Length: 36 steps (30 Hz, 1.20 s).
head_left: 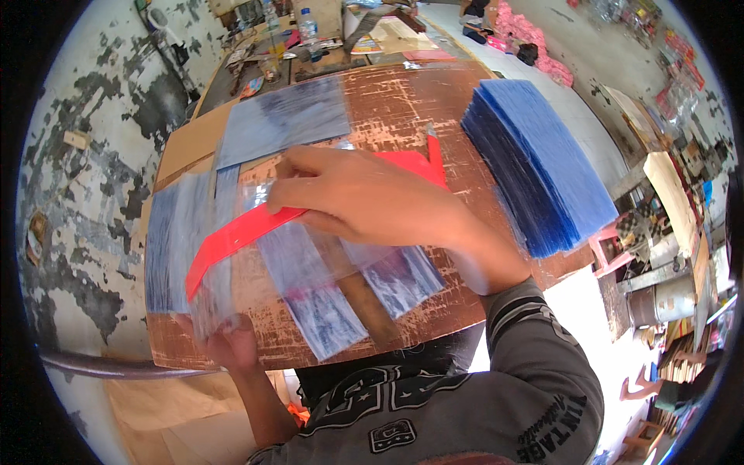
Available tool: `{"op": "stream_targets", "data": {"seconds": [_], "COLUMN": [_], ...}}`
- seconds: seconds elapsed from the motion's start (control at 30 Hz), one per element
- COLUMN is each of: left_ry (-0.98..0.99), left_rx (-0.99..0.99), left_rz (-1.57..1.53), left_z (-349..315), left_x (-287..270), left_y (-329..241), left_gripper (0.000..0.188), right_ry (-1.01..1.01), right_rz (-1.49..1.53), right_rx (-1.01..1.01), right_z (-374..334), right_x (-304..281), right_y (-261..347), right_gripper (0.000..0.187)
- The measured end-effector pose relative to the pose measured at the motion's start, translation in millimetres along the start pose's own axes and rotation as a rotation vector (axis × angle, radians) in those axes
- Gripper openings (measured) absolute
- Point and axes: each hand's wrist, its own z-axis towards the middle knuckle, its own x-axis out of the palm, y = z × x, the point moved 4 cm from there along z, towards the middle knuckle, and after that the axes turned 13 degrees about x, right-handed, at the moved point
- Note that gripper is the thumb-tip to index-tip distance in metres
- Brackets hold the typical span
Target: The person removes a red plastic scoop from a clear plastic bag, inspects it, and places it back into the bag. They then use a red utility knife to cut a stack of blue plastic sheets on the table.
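Observation:
My right hand (364, 194) reaches over the middle of the table with curled fingers, pinching a long red strip (240, 236). The strip runs from the left side, bends at its lower end and passes beneath the hand. By the near left table edge, my left hand (232, 341) is closed on a crumpled clear plastic sheet (213, 298), slightly blurred. Under my right hand lie bluish plastic sheets (310, 302) with a brown strip (368, 310) between them. A slim red tool with a metal tip (435, 155) lies beyond my right wrist.
A tall stack of blue sheets (542, 163) stands at the right. A stack of greyish-blue sheets (174, 240) lies at the left, and more sheets (287, 116) at the back. Beyond the worn brown table (403, 93) is a cluttered bench with a plastic bottle (308, 29).

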Motion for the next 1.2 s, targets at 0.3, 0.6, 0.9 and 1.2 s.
{"op": "stream_targets", "data": {"seconds": [0.3, 0.6, 0.9, 1.2], "left_ry": [0.121, 0.114, 0.580, 0.876], "left_rx": [0.251, 0.371, 0.772, 0.720], "left_rz": [0.256, 0.788, 2.058, 2.347], "left_z": [32, 29, 67, 92], "left_x": [39, 58, 113, 135], "left_y": [13, 13, 27, 9], "left_gripper": [0.097, 0.109, 0.099, 0.052], "right_ry": [0.031, 0.077, 0.257, 0.580], "right_rz": [-0.084, -0.205, -0.049, 0.056], "right_rx": [0.040, 0.014, 0.045, 0.169], "right_z": [6, -2, 14, 13], "right_x": [9, 10, 11, 14], "right_y": [1, 15, -36, -49], "right_gripper": [0.023, 0.021, 0.021, 0.023]}}
